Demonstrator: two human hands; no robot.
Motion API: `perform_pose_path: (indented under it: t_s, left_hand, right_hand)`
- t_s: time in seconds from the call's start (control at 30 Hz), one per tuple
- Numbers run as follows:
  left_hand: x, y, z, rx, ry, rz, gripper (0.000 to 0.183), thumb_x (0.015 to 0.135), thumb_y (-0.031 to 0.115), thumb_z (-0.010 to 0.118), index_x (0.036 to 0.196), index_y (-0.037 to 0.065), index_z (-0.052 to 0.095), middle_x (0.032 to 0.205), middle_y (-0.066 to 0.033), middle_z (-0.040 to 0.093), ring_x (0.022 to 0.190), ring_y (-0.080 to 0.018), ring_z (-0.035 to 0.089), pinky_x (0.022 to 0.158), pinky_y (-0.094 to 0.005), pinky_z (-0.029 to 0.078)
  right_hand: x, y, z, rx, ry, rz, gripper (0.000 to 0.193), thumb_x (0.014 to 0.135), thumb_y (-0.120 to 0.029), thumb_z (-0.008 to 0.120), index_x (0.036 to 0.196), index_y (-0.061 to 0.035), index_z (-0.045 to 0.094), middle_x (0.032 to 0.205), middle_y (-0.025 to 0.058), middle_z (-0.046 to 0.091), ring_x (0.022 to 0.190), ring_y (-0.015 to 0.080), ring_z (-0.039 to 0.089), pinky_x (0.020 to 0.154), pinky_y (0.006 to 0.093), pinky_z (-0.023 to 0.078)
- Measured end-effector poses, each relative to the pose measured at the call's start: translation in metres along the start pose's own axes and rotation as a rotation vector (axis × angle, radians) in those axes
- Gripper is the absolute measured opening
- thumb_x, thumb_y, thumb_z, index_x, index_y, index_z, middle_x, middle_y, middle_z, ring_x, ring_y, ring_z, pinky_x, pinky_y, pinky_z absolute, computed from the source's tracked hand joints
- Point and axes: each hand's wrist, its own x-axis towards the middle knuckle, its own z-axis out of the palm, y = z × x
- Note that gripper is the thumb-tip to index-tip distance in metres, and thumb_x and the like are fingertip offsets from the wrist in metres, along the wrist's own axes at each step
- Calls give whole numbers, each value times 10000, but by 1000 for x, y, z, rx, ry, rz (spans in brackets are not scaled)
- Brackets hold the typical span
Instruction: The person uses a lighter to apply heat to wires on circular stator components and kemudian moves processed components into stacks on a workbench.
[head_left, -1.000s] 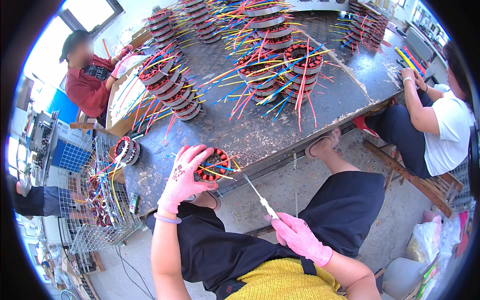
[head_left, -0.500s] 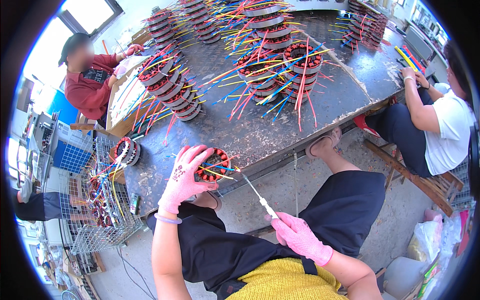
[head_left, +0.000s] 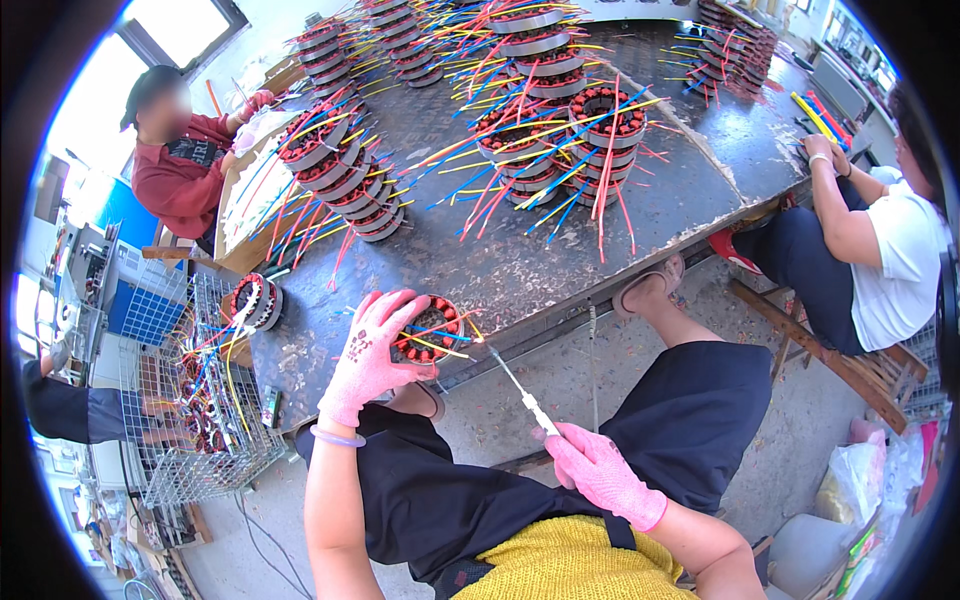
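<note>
While a wire basket full of wound coils and loose coloured leads sits at the far left next to the dark metal worktop, another small stator lies on the worktop's near-left corner. Just right of that, the left hand in a pink glove is closed around a round stator with red windings and yellow and blue leads, holding it right at the worktop's front edge, above the person's lap. A thin white lacing tool runs from the stator down to the right hand, also pink-gloved, which is clamped around the tool's lower end over the black apron. Further back, stacks of stators with long coloured leads cover the worktop, and a person in a white shirt sits at the far right.
</note>
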Motion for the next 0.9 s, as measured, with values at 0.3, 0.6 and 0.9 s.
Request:
perform_pose_path:
  t_s: [0.3,0.6,0.9]
  left_hand:
    - [0,0,0,-6,-2,-11,878,579,288,885,1375,125,553,1394,-126,520,1346,-328,440,1197,-485,249]
    - [1,0,1,-5,-7,1,892,580,299,885,1382,113,543,1390,-131,516,1350,-332,433,1196,-483,246]
    - [0,-1,1,-7,-3,5,896,576,296,889,1383,119,543,1390,-129,511,1352,-327,431,1195,-493,243]
  right_hand:
    - [0,1,0,11,-26,0,391,1038,-291,480,1275,8,566,659,19,532,570,83,508,548,271,424]
    - [0,-2,0,-22,-9,-16,369,1036,-285,485,1245,6,576,653,33,538,562,91,519,546,278,428]
    - [0,-1,1,7,-8,-23,363,1034,-281,490,1235,8,579,672,38,544,574,98,528,558,287,440]
